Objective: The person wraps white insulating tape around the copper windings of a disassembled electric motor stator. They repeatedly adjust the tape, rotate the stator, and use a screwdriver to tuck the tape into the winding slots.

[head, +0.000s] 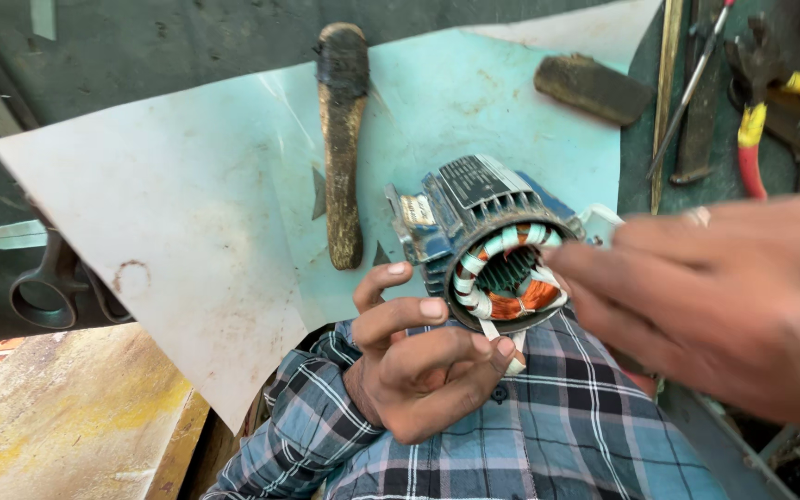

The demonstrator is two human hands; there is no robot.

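Right hand and left hand pinch white tape on blue motor stator.

I see a motor stator with a blue painted metal casing, chipped and dull, around glossy copper-coloured windings wrapped in white tape. It lies on matt, stained pale paper sheets. The wooden handle looks rough and grimy; the pliers have shiny red-and-yellow plastic grips. The sleeve is checked woven cloth.
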